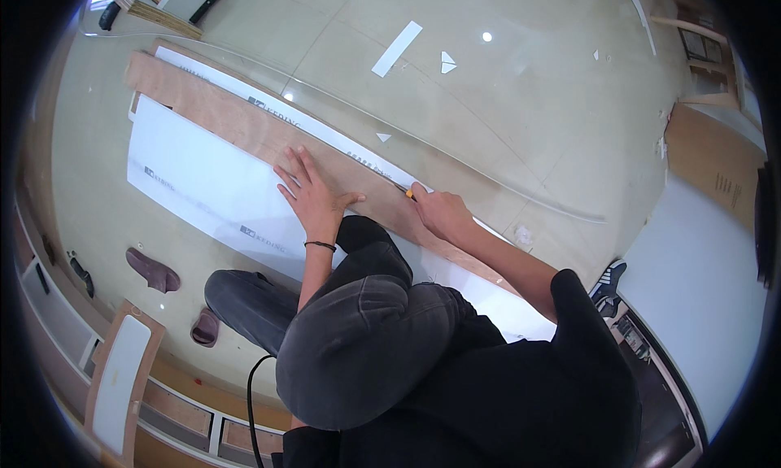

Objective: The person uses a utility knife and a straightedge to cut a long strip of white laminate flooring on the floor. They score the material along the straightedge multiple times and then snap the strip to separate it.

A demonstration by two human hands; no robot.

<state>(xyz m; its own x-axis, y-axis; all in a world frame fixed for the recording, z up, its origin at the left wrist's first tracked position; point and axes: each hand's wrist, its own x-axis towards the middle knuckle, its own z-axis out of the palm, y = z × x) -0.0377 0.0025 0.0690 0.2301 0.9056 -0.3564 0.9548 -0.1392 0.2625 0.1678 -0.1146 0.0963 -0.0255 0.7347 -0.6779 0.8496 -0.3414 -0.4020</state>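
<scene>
A long brown wooden board lies slantwise over a white printed sheet on the floor. My left hand presses down on the board and the sheet's edge, fingers spread, a dark band round its wrist. In my right hand is a utility knife with a yellow part showing. Its tip is at the board's far edge, where a strip of the white sheet sticks out. My right fingers are wrapped round the knife, and most of its handle is hidden. My bent knee rests close to the board.
White offcuts and small triangular scraps are scattered beyond the board. A thin pale strip runs along the tiled floor. At left are brown slippers and cabinet frames. A large white panel and cardboard stand at right.
</scene>
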